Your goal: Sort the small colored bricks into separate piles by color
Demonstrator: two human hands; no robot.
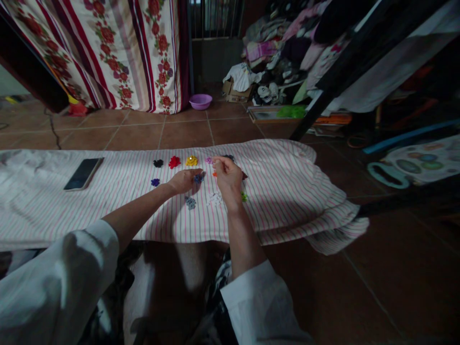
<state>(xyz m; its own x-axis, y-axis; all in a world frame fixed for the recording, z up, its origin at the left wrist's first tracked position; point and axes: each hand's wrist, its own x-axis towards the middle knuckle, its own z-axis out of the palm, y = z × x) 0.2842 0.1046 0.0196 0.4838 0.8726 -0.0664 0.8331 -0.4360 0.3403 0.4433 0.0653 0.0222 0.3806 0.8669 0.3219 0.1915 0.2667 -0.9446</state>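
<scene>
Small piles of coloured pieces lie on a striped cloth [118, 211]: black [158, 163], red [174, 162], yellow [191, 161], dark blue [155, 182], grey [190, 203] and white [215, 199]. My left hand [184, 181] reaches to a grey-blue pile [198, 178], fingers together at its edge; what they grip is too small to tell. Just right of it, my right hand [228, 176] is closed beside the pink pile [209, 161], its fingertips pinched on something hidden. Orange, brown and green [244, 197] pieces show partly around my right hand.
A phone [84, 174] lies at the left on the cloth. Beyond are a floral curtain [122, 57], a purple basin [200, 101] and heaped clothes [273, 48]. A dark metal bar [323, 81] slants down at the right, near a blue-handled board [413, 163].
</scene>
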